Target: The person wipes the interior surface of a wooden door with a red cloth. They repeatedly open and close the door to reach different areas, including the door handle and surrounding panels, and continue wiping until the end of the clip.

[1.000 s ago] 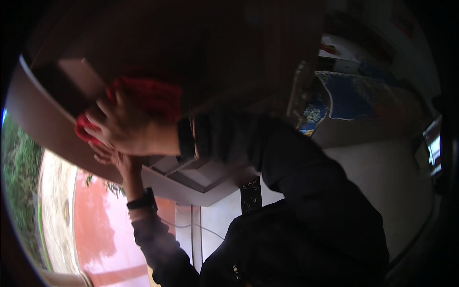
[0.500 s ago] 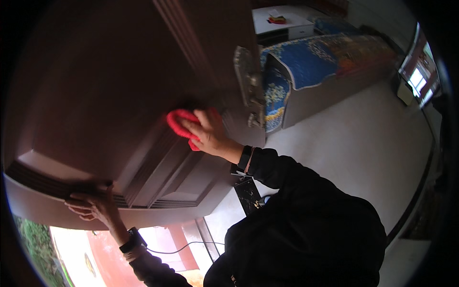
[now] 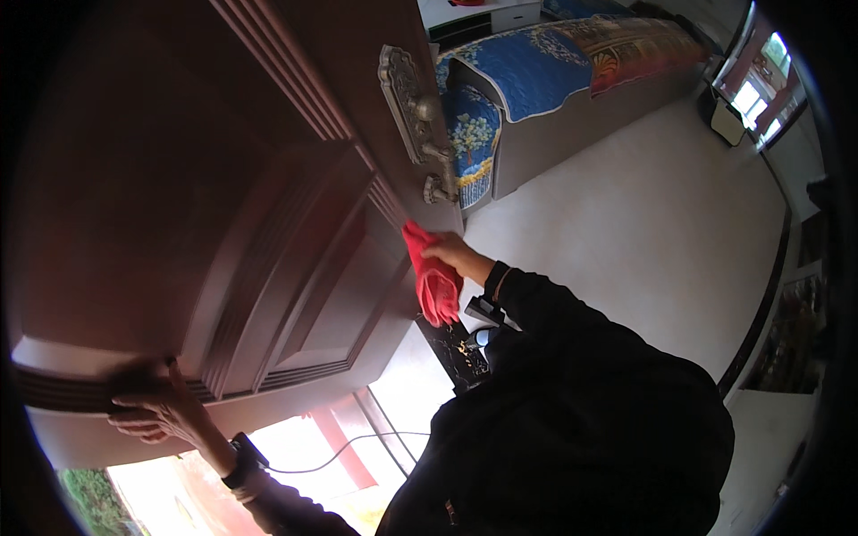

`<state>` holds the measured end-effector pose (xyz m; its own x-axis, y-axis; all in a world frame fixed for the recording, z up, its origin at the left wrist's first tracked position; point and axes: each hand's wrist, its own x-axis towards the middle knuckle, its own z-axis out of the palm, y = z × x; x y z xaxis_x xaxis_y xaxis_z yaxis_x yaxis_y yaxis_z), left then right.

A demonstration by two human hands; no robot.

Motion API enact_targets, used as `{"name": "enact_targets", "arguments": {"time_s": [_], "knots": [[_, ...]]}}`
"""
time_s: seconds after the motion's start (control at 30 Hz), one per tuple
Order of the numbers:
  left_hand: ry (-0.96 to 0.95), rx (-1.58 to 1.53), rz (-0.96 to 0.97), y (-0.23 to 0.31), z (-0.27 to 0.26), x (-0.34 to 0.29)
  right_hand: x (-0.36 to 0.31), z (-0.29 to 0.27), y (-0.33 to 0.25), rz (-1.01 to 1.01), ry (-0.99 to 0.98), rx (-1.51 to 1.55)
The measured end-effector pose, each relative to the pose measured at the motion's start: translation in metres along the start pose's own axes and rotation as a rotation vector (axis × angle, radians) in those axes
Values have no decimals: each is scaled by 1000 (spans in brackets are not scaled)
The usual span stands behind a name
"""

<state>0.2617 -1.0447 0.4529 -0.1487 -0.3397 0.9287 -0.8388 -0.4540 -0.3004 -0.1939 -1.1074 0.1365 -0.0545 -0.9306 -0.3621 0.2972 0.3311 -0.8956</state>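
Observation:
A dark brown panelled door with grooved mouldings fills the left half of the view. My right hand grips a red cloth at the door's edge, below the ornate metal door handle. The cloth hangs down in folds from my fingers. At the lower left, my left hand lies with its fingers spread against the door's grooved border; it holds nothing. A dark band with a cable circles my left wrist.
Behind the door stands a sofa draped with blue and red patterned covers, beside a white cabinet. A pale floor stretches to the right. Below the door, a black patterned strip lies on the floor near bright daylight.
My right hand has moved with the red cloth from the door's panel rightward to its edge, and the cloth now hangs looser. My left hand stays against the grooved border. The view has shifted slightly.

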Motion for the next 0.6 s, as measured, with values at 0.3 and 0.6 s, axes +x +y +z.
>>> {"name": "enact_targets", "arguments": {"time_s": [0.3,0.6], "knots": [[-128,-547,417,145,-13,-28,0,94,-220,-1281,680,-694],[-235,-386,576,231,14,-13,45,84,-155,-1182,510,-436]]}}
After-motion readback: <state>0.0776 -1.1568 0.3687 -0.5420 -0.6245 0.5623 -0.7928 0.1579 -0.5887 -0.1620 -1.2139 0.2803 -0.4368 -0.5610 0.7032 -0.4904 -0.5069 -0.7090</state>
